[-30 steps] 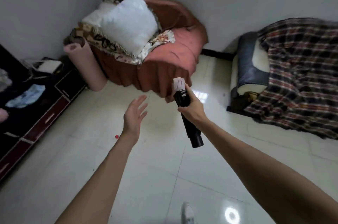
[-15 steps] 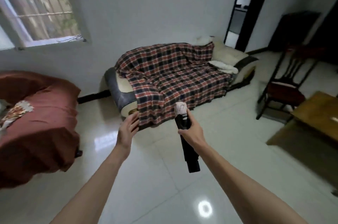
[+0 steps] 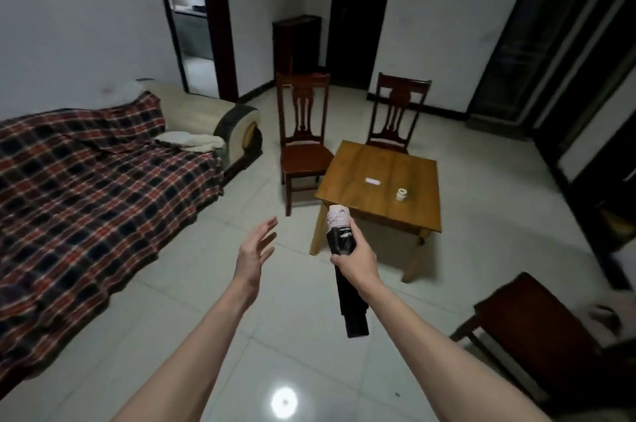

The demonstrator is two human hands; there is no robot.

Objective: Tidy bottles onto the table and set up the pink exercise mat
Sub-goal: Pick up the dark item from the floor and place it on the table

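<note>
— What's in the right hand (image 3: 356,261)?

— A long black bottle (image 3: 346,270) with a pale pink top. The grip is wrapped round its upper part, fingers curled tight on it, thumb along the side. The bottle tilts, pink end up and away, black end hanging down past the wrist, over the floor.

— And the other one?

— The left hand (image 3: 254,251) is held out in the air, fingers spread and straight, holding nothing. It's beside the bottle but apart from it.

— Where's the table (image 3: 351,191)?

— Just beyond the bottle's pink end, a small square wooden one. There's a little white roll (image 3: 401,194) on it, and a small flat white thing (image 3: 373,181) near the middle; I can't tell what that is.

— Anything round it?

— Two dark wooden chairs, one (image 3: 303,146) at its left corner and another (image 3: 395,111) behind. A sofa (image 3: 237,125) on the left carries a plaid blanket (image 3: 93,173). At the lower right, another dark piece of furniture (image 3: 537,332), blurred.
</note>
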